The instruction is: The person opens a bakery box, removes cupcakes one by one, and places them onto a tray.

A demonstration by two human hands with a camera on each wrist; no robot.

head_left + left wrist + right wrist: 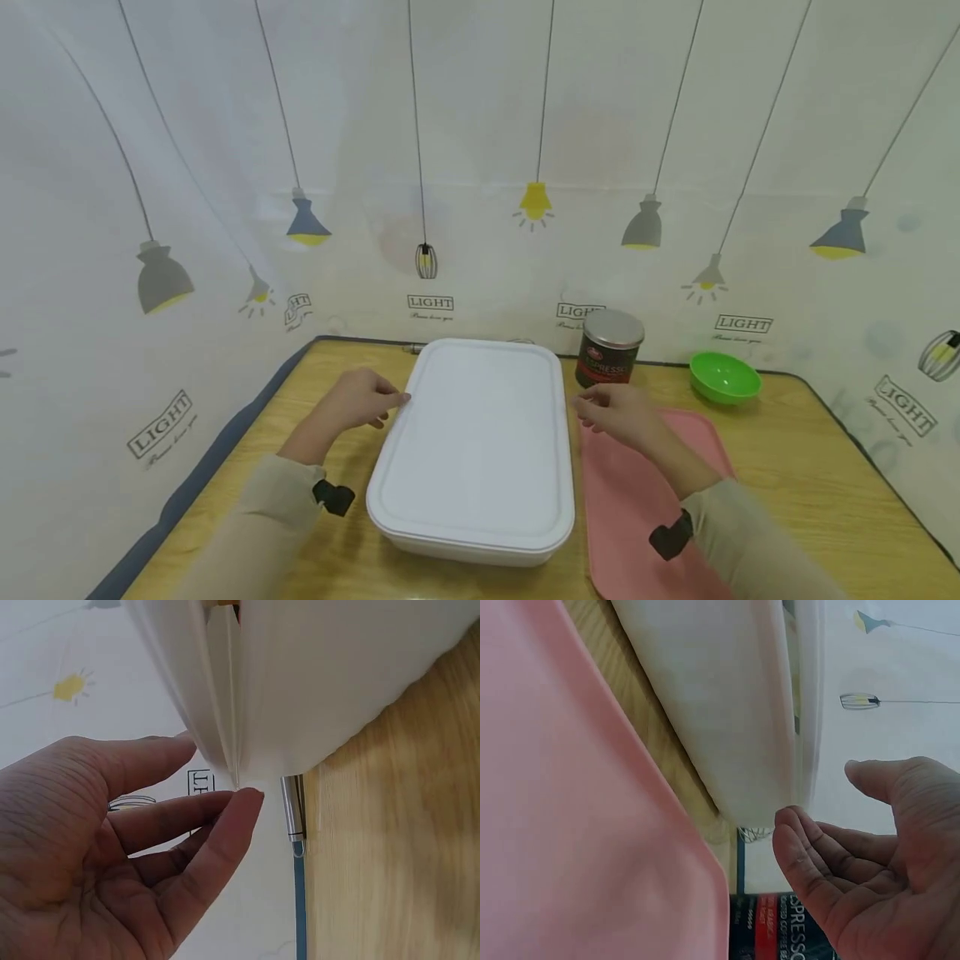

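Note:
A white lidded box (461,552) stands in the middle of the table, its flat white lid (476,442) over it. My left hand (362,400) is at the lid's left edge; in the left wrist view, the thumb tip passes behind the lid and the fingertips touch its rim, pinching it. Between lid and box a narrow gap shows, with something dark and orange inside. On the other side, my right hand (611,408) has its fingertips at the lid's right rim, the thumb (874,776) held apart. It hovers over the pink tray (618,500).
Behind the right hand stands an espresso tin (609,350) with a silver lid. Farther right is a green bowl (724,377). A whisk lies behind the box, its metal handle (293,814) and wires (756,834) showing. A lamp-patterned curtain (480,125) surrounds the wooden table (825,483).

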